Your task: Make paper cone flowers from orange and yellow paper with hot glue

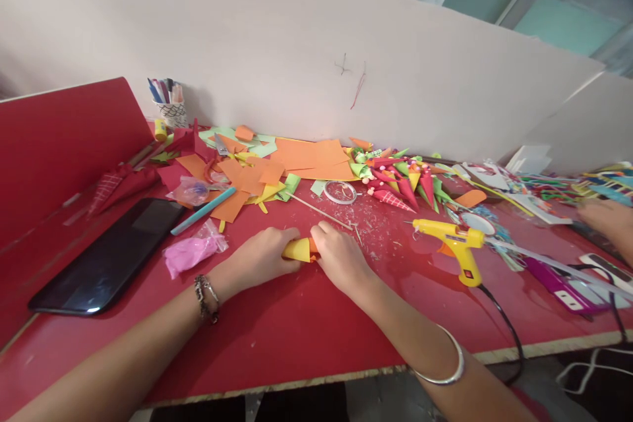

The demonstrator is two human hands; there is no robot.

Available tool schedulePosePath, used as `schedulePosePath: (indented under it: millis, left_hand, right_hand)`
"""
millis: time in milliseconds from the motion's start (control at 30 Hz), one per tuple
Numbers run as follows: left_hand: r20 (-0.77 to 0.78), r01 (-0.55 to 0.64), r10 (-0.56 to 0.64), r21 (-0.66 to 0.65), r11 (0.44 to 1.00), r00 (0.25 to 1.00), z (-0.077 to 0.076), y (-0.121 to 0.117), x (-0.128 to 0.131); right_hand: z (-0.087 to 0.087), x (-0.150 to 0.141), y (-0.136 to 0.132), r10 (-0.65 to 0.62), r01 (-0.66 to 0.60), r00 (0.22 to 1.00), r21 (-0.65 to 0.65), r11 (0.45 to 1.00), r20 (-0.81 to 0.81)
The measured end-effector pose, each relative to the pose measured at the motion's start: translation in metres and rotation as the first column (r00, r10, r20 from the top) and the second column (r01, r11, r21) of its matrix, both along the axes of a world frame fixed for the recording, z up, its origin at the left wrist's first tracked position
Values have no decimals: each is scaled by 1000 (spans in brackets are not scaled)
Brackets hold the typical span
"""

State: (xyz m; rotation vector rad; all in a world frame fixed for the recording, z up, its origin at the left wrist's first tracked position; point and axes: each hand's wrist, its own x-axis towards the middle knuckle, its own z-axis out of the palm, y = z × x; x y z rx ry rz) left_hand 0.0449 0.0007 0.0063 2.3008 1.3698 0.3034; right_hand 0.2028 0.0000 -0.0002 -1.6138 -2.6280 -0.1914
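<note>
My left hand has its fingers clamped on the yellow end of a small yellow-and-orange paper piece, and my right hand has its fingers closed on the orange end. The piece lies between my two hands, over the bare front part of the red table. Just beyond my knuckles, a thin stick lies slantwise among little scraps, with a clear ring near it. On my left are a pink packet, a blue strip and, farther out, a big dark tablet or phone (I can't tell which from here). On my right, well apart from my hand, a yellow glue gun lies with its nozzle pointing left and its black cord running off the near edge; past it is a purple power strip. Along the back, orange paper sheets spread out beside a heap of red, green and yellow paper cones, and a cup of pens stands near the wall. At the far right edge, another person's hand shows, partly cut off and blurred.
</note>
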Motion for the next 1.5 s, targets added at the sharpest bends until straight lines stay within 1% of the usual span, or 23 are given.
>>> schedulePosePath:
  millis: [233,367,500,633,733,833,933,1000,1067,1167,1300,1400,1500]
  left_hand:
    - [36,-14,13,27,1000,999,-7,1,-2]
    - [53,-15,14,24,1000,998,-8,3,-4]
    - [95,-5,5,-7,1000,995,-8,6,-6]
    - [100,7,-6,-15,1000,995,-7,7,-9]
    - [98,4,-5,11,1000,995,-6,8,-11]
    - [94,-7,4,30,1000,996,-4,8,-12]
    - [93,-11,9,22,1000,996,-2,7,-13]
    - [113,-5,4,12,1000,994,-1,8,-14]
    - [145,-4,3,6,1000,989,0,8,-16]
    - [172,-10,8,9,1000,985,-1,10,-18]
    - [166,-9,6,20,1000,986,-2,11,-18]
    - [159,-7,2,34,999,987,-1,10,-17]
    - [149,-27,20,48,998,989,-1,9,-16]
  right_hand:
    - [0,2,0,39,-39,998,9,999,-43]
    - [-1,2,0,57,-55,997,31,998,-59]
    - [-3,2,1,98,-101,984,-9,995,-150]
    - [-4,5,1,149,-179,939,-69,981,-311]
    - [-4,7,1,173,-228,892,-86,970,-417]
    - [-1,7,-1,172,-240,858,-82,967,-484]
    - [3,6,-4,179,-250,828,-63,966,-531]
    - [6,7,-5,189,-272,788,-56,961,-586]
    - [8,7,-4,181,-287,726,-53,956,-664]
    - [8,7,-1,132,-281,624,-63,958,-770]
    - [3,6,5,57,-273,505,-96,957,-861]
    - [-1,6,7,-11,-250,448,-138,958,-894]
    - [-2,5,6,-49,-241,417,-162,957,-908]
